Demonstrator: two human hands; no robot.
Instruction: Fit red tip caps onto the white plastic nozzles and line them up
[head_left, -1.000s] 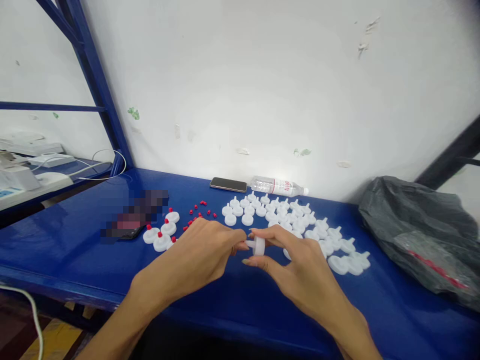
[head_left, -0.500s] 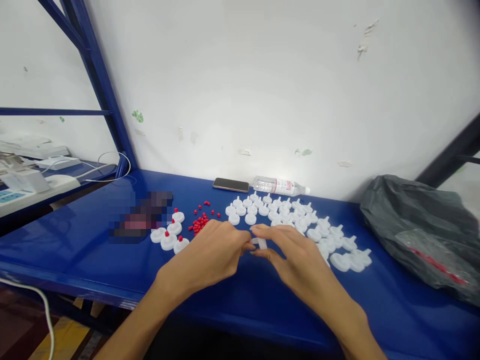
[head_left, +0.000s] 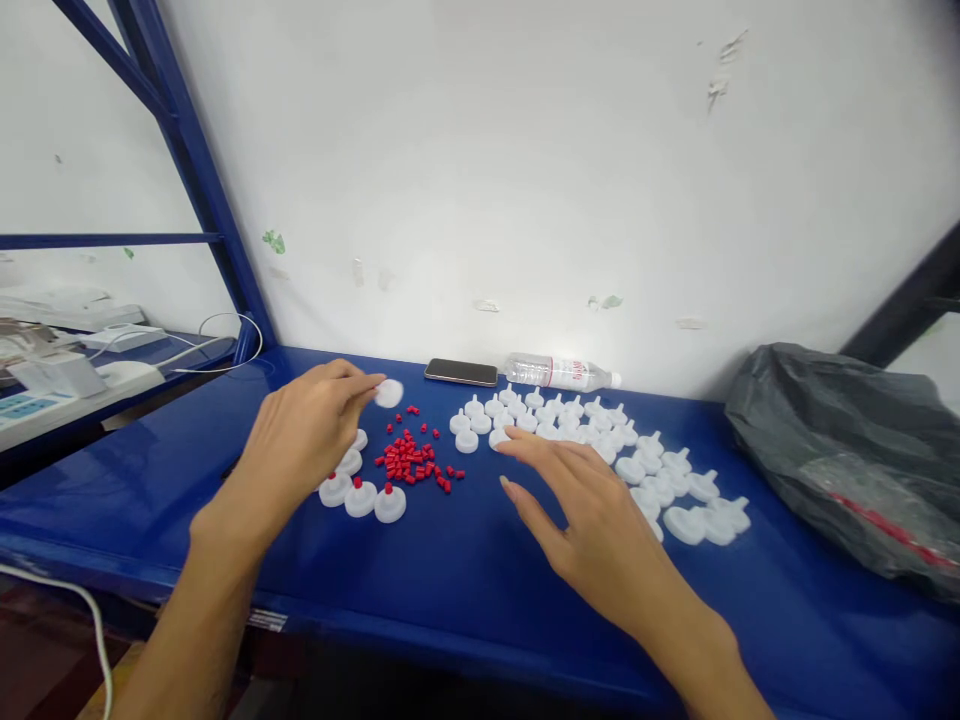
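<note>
Pinching a white disc-shaped piece (head_left: 388,393) over the blue table (head_left: 465,585), left hand (head_left: 300,430) presents its broad face camera-ward, stem direction unclear; right hand (head_left: 600,515) spread; bottle's (head_left: 559,373) red lettering illegible.

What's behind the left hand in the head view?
White discs peek out past the right edge of the left hand, partly covered, and a dark sliver shows at its left edge. What else the hand covers cannot be seen.
</note>
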